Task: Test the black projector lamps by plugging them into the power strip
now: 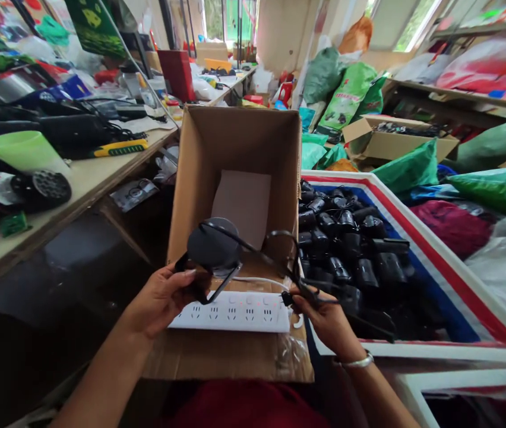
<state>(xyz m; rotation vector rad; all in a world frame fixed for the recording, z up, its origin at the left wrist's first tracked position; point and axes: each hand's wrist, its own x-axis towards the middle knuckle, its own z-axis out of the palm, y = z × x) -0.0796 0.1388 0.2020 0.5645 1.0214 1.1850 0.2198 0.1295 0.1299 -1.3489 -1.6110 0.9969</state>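
My left hand (pixel 161 297) grips a black round-faced device (pixel 212 246) by its angular frame; its exact kind is unclear. A black cord loops from the device over to my right hand (pixel 324 318). Between my right thumb and fingers is the black plug (pixel 287 298) with part of the cord. The plug is by the right end of a white power strip (pixel 235 324), and I cannot tell if it touches. That strip lies across the near flap of a cardboard box (pixel 177 220). Beyond the device, the box stands open with a flat cardboard piece (pixel 248 202) inside.
On the right, a white-rimmed bin (pixel 449 255) holds many black cylindrical parts (pixel 342 238). A cluttered workbench (pixel 97 178) runs along the left, with a green cup (pixel 24 154) and a yellow-black cutter (pixel 122 147). Green sacks (pixel 346 98) and an open carton (pixel 395 145) stand behind the bin.
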